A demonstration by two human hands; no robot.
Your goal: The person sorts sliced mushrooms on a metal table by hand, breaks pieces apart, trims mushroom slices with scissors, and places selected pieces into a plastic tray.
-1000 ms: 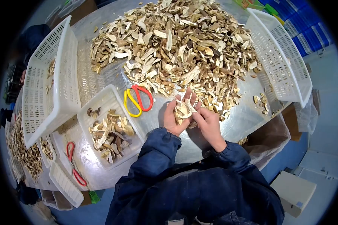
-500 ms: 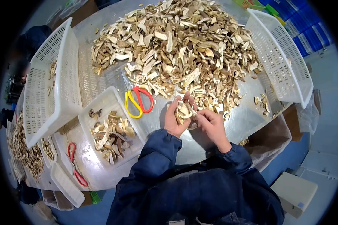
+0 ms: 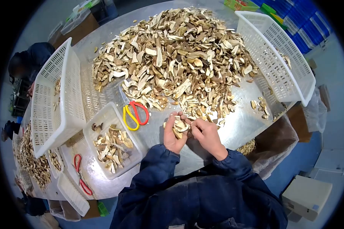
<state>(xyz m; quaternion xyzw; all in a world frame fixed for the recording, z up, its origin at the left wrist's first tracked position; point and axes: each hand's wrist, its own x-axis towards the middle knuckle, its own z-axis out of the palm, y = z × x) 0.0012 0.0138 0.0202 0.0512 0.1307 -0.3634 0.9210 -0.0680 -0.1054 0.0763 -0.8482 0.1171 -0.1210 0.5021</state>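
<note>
Several pale dried mushroom slices (image 3: 180, 126) lie in my left hand (image 3: 173, 138), its fingers curled round them. Beside it on the right, my right hand (image 3: 207, 136) is closed, thumb and fingers pinched near the slices; what it grips is too small to make out. Just beyond both hands rises a large heap of dried mushroom slices (image 3: 179, 57). Scissors with red and yellow handles (image 3: 135, 115) lie left of the hands, their blades pointing towards the heap. A white tray (image 3: 137, 155) with mushroom slices in it is nearer on the left.
White perforated baskets stand at the left (image 3: 73, 103) and right (image 3: 273, 57) of the metal table (image 3: 160, 7). Red scissors (image 3: 79, 173) lie beyond the tray. A lined box (image 3: 275, 149) is below the right edge. A person (image 3: 34, 57) is at the far left.
The view has shifted, so the heap and scissors appear lower. My left hand keeps its slices. My right hand drew slightly away, then came back close to them.
</note>
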